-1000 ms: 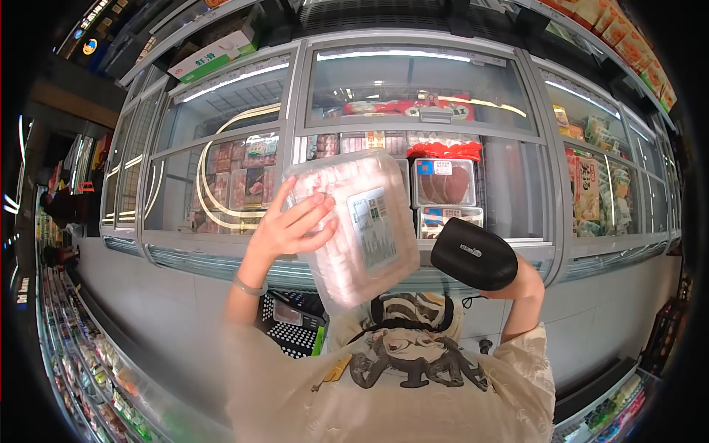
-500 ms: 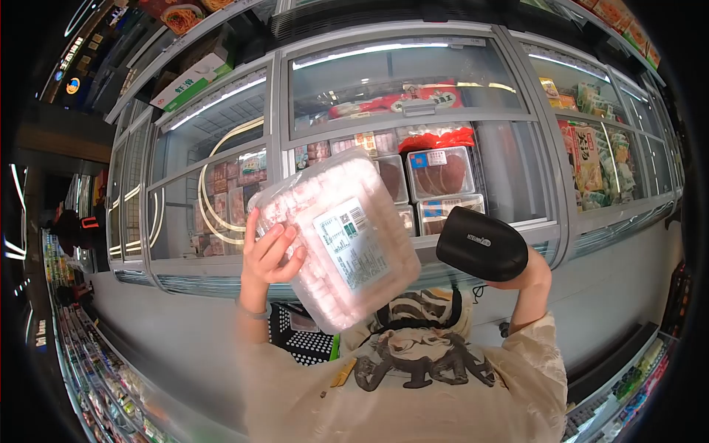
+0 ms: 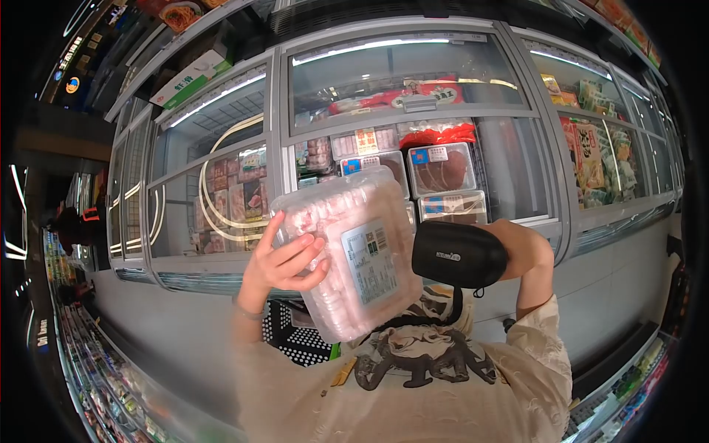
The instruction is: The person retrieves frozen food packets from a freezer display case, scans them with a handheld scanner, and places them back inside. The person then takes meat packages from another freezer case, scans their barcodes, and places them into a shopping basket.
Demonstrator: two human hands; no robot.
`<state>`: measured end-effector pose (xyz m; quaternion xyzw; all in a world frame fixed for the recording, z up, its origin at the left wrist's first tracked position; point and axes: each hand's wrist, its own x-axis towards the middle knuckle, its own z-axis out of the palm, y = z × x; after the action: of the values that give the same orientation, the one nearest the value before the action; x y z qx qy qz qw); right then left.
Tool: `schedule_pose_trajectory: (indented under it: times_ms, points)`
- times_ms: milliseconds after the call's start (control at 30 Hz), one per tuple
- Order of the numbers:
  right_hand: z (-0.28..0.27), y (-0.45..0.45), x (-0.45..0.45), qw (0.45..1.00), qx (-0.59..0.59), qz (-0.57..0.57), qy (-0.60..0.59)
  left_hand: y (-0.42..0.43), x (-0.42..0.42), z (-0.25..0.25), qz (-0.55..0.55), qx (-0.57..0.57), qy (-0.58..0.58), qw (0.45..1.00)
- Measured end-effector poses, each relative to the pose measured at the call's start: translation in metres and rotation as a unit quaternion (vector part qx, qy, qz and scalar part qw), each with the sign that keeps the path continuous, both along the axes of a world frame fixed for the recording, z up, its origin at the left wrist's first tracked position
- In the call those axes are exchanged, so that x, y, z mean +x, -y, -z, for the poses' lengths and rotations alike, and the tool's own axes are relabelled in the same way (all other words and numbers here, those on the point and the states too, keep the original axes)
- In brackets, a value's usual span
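My left hand (image 3: 290,260) grips the left edge of a clear plastic tray of pink frozen meat rolls (image 3: 329,273), fingers over its side. The tray is tilted, and its white label (image 3: 369,260) with barcode and printed text faces me. My right hand (image 3: 526,251) is wrapped round a black barcode scanner (image 3: 459,255), whose head hides most of the fingers. The scanner's front points left at the tray, close beside its right edge. Behind them, packed meat trays (image 3: 442,170) lie in the freezer (image 3: 413,134) through its opened lower section.
A black shopping basket (image 3: 284,336) with white-looking holes stands below the tray. Glass-lidded freezer sections (image 3: 602,159) continue to the right with bagged food. A green-and-white carton (image 3: 193,77) sits on the upper shelf. Stocked shelves (image 3: 96,369) line the lower left.
The meat tray has shifted right and slightly down and turned more upright, its label turning with it. The scanner has moved left, closer to the tray.
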<state>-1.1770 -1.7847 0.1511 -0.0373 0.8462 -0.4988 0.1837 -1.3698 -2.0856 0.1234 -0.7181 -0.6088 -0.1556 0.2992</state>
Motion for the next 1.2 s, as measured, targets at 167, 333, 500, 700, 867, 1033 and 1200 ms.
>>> schedule_pose_trajectory:
  times_ms: [167, 333, 500, 700, 867, 1033, 1200]
  points:
    - [-0.001, -0.002, 0.0, 1.0, 0.011, -0.011, 0.007, -0.003, 0.0, -0.002, 0.004, -0.006, 0.001, 1.0]
    - [0.002, -0.003, 0.001, 1.0, -0.014, -0.009, -0.009, -0.004, -0.001, -0.001, 0.016, -0.021, -0.008, 1.0]
    - [0.0, -0.002, -0.001, 1.0, -0.02, 0.017, 0.003, -0.004, -0.002, 0.0, 0.016, -0.016, -0.007, 1.0]
    - [0.0, 0.0, -0.004, 1.0, -0.013, 0.003, 0.006, -0.006, -0.002, 0.0, 0.018, -0.022, -0.011, 1.0]
    - [0.005, -0.002, -0.008, 0.999, -0.012, -0.03, 0.009, -0.011, 0.0, -0.005, 0.025, -0.039, -0.006, 0.999]
    - [0.003, -0.002, -0.006, 1.0, 0.001, -0.004, 0.014, -0.013, 0.0, -0.005, 0.031, -0.042, 0.009, 0.999]
    - [0.017, -0.011, 0.013, 0.997, -0.018, 0.07, 0.033, -0.015, -0.015, 0.013, -0.04, -0.046, 0.019, 0.998]
